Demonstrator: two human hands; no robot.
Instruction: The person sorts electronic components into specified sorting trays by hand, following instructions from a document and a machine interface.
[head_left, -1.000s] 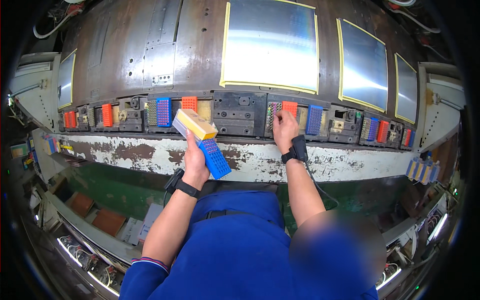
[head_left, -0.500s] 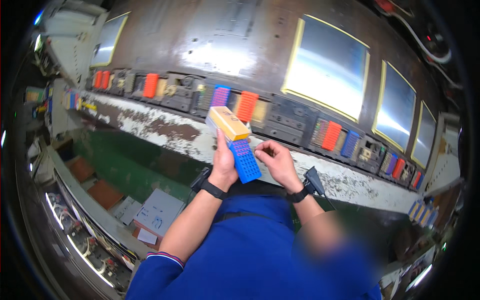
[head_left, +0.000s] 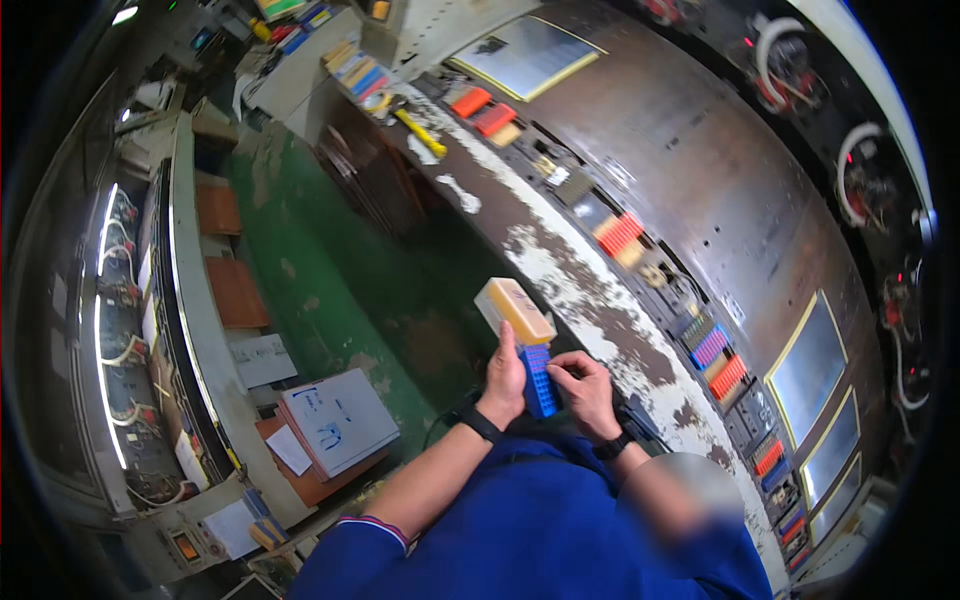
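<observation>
Right hand (head_left: 589, 391) has come over to the blue rack (head_left: 541, 390), fingers bunched (whether pinching anything, I cannot tell); left hand (head_left: 505, 386) clasps rack and yellow box (head_left: 522, 312) together, so a slackened grip could drop either.

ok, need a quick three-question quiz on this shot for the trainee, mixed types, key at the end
1. True or false: the right hand is at the blue tray.
2. Which colour edges the shiny sheet? A) red B) yellow C) blue
3. Fill in: the yellow box is held by the person's ____.

Key:
1. True
2. B
3. left hand
</observation>
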